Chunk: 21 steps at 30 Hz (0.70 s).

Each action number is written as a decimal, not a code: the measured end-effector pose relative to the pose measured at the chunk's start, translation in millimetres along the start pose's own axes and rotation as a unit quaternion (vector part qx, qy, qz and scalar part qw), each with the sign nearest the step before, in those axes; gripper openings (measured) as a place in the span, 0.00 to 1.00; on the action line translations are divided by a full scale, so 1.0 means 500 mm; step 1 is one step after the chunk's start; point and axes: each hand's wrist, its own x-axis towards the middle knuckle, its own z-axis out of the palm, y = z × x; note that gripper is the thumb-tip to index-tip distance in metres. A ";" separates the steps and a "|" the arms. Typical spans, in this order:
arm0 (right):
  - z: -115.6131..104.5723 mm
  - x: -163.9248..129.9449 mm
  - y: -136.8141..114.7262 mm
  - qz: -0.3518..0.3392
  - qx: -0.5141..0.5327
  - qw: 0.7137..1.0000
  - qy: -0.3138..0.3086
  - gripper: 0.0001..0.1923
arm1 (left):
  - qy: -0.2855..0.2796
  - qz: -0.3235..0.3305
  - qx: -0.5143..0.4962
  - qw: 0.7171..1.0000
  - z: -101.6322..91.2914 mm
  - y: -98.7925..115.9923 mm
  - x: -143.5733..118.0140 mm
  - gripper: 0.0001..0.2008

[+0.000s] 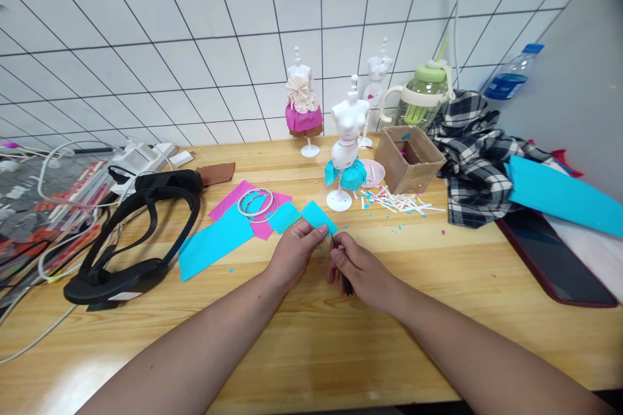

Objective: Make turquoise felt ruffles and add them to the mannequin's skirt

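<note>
My left hand (298, 248) pinches a small bright blue piece of paper (316, 215) between thumb and fingers. Close beside it, my right hand (357, 266) is closed around what look like dark scissors (347, 285), mostly hidden by the fingers, with their tip at the paper's near corner. Just beyond my hands stands a white mini dress form (348, 118) with ruffled blue paper (353, 175) around its lower part. Left of my hands lie another blue piece (285, 216), a larger blue sheet (214, 248), pink paper (228, 201) and pale rings (256, 203).
Behind stand a dressed form (302, 104) and a bare one (378, 74). Right are paper strips (396, 201), a cardboard box (411, 165), a green-lidded jug (423, 94), plaid cloth (467, 188) and a phone (555, 259). A black headset (141, 259) and cables lie left.
</note>
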 end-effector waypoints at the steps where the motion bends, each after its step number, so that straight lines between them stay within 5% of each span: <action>1: 0.000 0.000 -0.001 0.002 0.001 1.000 0.000 0.08 | -0.002 0.001 0.003 1.000 -0.001 -0.001 0.000 0.10; 21: -0.001 -0.002 -0.003 0.007 -0.005 1.000 -0.009 0.07 | 0.021 0.010 -0.012 1.000 0.005 0.005 0.001 0.10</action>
